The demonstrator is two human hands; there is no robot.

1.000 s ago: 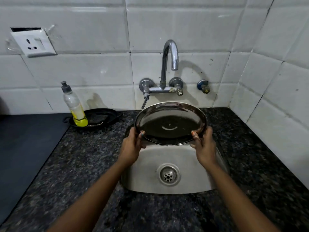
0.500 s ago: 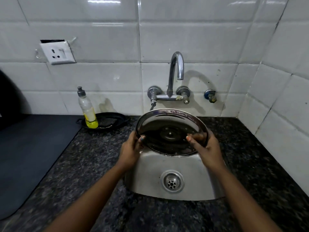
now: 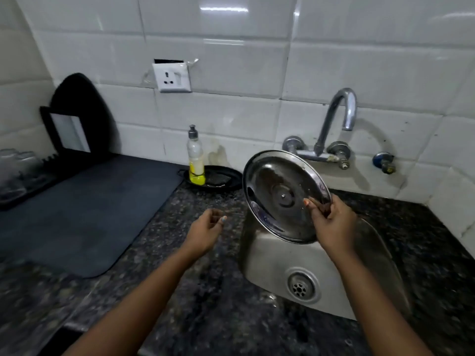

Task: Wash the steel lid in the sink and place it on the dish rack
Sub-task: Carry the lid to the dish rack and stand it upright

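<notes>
right hand (image 3: 331,223) pinched steel lid (image 3: 284,195) rim over sink (image 3: 380,255) | left hand (image 3: 205,231) loosely curled, empty | I judged racking undone, dish rack (image 3: 38,167) far left

Dim, even indoor light, likely from a source overhead: bright streaks of glare sit on the white wall tiles (image 3: 221,19) above the tap (image 3: 336,116). The tap throws a soft shadow onto the wall to its right. Left of the tap, the far edge blurs and the tile lines bow with wide-angle distortion.
</notes>
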